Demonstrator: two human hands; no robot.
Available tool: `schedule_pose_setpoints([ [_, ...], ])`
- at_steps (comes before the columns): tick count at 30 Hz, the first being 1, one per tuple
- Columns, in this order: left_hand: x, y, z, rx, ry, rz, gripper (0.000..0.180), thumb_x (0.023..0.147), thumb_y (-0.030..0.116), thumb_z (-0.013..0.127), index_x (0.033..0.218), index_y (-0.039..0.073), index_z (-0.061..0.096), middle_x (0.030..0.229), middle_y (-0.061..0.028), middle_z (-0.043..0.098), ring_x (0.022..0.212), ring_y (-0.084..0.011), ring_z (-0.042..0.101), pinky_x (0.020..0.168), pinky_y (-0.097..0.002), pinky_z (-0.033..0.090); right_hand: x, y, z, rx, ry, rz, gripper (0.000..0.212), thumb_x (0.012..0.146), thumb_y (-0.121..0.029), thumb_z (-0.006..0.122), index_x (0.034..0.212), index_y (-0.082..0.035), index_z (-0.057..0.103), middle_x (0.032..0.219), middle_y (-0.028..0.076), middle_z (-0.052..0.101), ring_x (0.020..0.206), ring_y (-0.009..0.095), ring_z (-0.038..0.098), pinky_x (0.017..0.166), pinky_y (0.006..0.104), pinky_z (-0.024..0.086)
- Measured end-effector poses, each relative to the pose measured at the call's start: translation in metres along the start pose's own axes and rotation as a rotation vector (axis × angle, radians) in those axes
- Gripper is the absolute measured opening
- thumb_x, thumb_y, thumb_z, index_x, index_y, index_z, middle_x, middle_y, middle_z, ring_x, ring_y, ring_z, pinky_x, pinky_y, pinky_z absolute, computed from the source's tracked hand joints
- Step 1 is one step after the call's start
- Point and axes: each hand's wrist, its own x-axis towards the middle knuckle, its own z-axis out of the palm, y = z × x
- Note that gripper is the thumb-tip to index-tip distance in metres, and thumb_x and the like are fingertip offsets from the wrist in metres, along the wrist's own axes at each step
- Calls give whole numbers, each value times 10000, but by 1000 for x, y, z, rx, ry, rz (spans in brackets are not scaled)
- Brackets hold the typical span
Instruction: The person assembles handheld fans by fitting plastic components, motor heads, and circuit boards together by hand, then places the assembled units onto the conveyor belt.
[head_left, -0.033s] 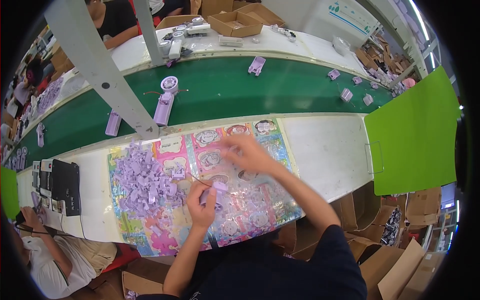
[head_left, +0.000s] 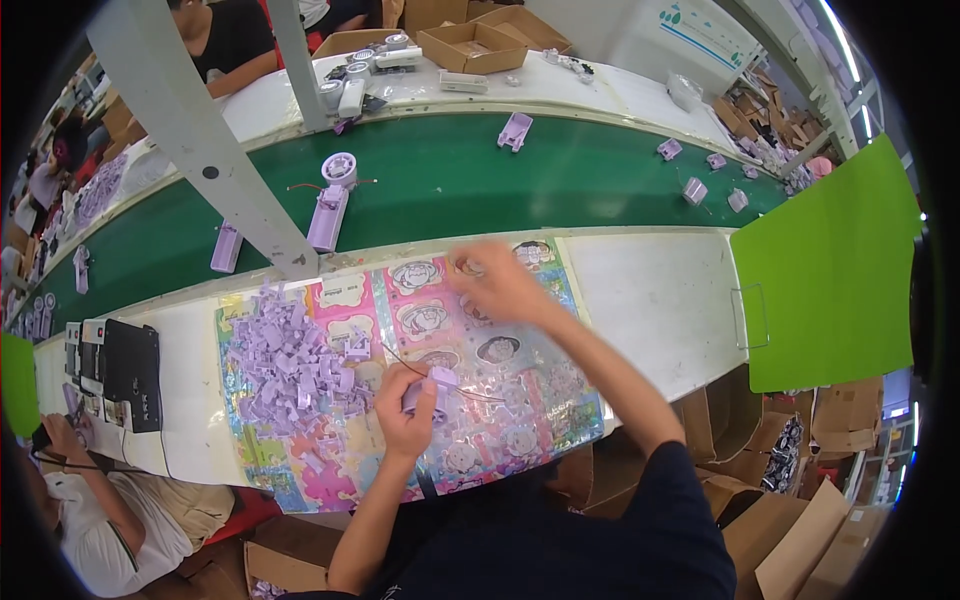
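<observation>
My left hand (head_left: 405, 412) is closed around a small lilac plastic housing (head_left: 440, 385), low over the patterned mat. Thin dark wires stick out from the housing, one toward the upper left and one toward the right. My fingers cover part of it. Beyond it, over the far part of the mat, hovers my right hand (head_left: 500, 283), apart from the housing. Motion smears its fingers, so whether they hold anything does not show. Left of my left hand lies a heap of small lilac plastic parts (head_left: 290, 360) on the colourful mat (head_left: 340, 475).
A green conveyor belt (head_left: 430, 195) carries lilac pieces, including a handheld fan body (head_left: 328, 215). A white post (head_left: 215, 150) rises at the belt's near edge. Black devices (head_left: 130, 375) stand at left beside a co-worker (head_left: 110, 530). A bright green panel (head_left: 830, 280) borders the right side.
My right hand has moved slightly farther away and is more blurred. The housing in my left hand has tilted a little, and its right-hand wire shows more. Belt pieces at right have shifted slightly rightward.
</observation>
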Motion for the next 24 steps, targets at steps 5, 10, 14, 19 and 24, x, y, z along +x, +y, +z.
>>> schedule_pose_setpoints([
  [5, 3, 5, 2, -40, 11, -88, 115, 881, 63, 661, 920, -44, 648, 941, -143, 685, 868, -256, 653, 807, -334, 501, 75, 107, -46, -741, 276, 75, 704, 800, -292, 796, 1419, -127, 503, 1312, 226, 546, 1246, 391, 499, 1013, 486, 439],
  [10, 2, 0, 1, 88, 33, 22, 141, 864, 80, 671, 924, -48, 662, 931, -155, 691, 847, -277, 667, 779, -341, 513, 121, 133, -54, -817, 142, 335, 808, 842, -509, 728, 1511, -159, 440, 1414, 235, 515, 1333, 369, 462, 1072, 481, 403],
  [14, 6, 4, 3, 84, 55, -36, 143, 858, 85, 681, 921, -42, 668, 911, -158, 689, 846, -285, 670, 779, -347, 518, 137, 148, -58, -781, 155, 328, 711, 861, -497, 697, 1400, -62, 537, 1353, 163, 605, 1273, 307, 538, 1040, 450, 442],
  [19, 2, 0, 6, 66, 55, 5, 153, 851, 87, 693, 926, -44, 669, 920, -157, 692, 846, -290, 671, 777, -350, 520, 113, 136, -49, -724, 195, 261, 455, 866, -391, 696, 1134, -28, 642, 1112, 164, 696, 1087, 338, 634, 924, 466, 508],
  [24, 1, 2, 6, 70, 54, 0, 145, 852, 82, 700, 917, -42, 662, 924, -155, 690, 843, -285, 669, 774, -349, 517, 52, 74, -47, -534, 168, -127, 296, 870, -254, 689, 1074, -44, 644, 989, 167, 692, 932, 366, 659, 816, 467, 543],
])
